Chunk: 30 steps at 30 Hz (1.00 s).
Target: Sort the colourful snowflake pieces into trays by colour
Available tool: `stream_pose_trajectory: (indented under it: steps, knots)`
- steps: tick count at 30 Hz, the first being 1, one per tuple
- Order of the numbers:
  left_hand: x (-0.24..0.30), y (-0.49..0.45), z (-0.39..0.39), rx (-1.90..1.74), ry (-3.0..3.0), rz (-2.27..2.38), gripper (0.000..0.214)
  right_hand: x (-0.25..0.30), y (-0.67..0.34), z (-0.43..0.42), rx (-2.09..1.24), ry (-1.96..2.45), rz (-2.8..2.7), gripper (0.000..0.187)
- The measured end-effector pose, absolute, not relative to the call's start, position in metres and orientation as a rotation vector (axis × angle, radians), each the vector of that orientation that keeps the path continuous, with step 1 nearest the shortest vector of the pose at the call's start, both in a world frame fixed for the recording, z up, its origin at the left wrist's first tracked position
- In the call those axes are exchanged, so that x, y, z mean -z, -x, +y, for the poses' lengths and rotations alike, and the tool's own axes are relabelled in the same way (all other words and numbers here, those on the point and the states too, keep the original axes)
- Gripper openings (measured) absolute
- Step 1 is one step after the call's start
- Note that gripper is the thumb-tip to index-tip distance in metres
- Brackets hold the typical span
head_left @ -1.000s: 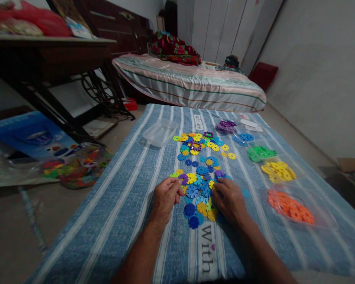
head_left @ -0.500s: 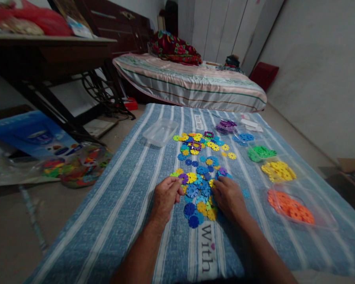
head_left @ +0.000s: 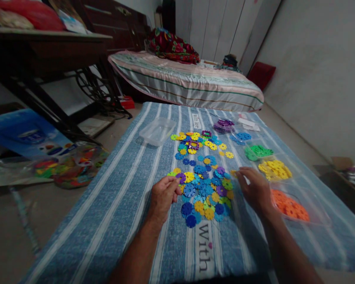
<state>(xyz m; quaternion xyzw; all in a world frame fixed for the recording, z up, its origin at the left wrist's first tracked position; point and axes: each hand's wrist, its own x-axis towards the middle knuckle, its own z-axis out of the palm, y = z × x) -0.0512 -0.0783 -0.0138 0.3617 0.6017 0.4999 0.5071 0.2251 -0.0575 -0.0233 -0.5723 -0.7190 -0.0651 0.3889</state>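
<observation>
A loose pile of notched plastic snowflake discs (head_left: 205,187) in blue, yellow, purple and green lies on the striped cloth (head_left: 121,193). My left hand (head_left: 164,195) rests at the pile's left edge beside a purple disc (head_left: 181,177). Its thumb and fingers are pinched together, and what they hold, if anything, is hidden. Right of the pile, my right hand (head_left: 254,189) pinches a small yellow snowflake disc (head_left: 233,172) at its fingertips. Sorted pieces sit further right: orange discs (head_left: 290,206), yellow discs (head_left: 275,170), green pieces (head_left: 258,152), blue discs (head_left: 240,137) and purple pieces (head_left: 224,125).
A clear plastic box (head_left: 157,132) stands at the table's far left. Several clear trays hold the sorted pieces along the right side. Beyond the table is a bed (head_left: 189,85). A sewing-machine table (head_left: 47,51) and bags of toys (head_left: 77,165) are at the left.
My right hand has moved right, out of the pile, with a yellow snowflake disc in its fingertips. My left hand stays at the pile's left edge.
</observation>
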Motion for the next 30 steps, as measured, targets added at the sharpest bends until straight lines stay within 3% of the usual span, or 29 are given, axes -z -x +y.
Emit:
stream_pose_trajectory:
  steps: [7,17,30]
  knots:
    - [0.016,0.052,-0.076,-1.206,-0.870,1.440,0.028,-0.009,-0.320,-0.032,0.720,1.951,-1.512,0.033]
    - [0.017,0.052,-0.075,-1.190,-0.884,1.453,0.027,0.037,-0.236,-0.075,-0.027,1.473,-1.987,0.024]
    - [0.016,0.050,-0.075,-1.190,-0.882,1.459,0.028,0.057,-0.213,-0.077,-0.007,1.662,-2.160,0.021]
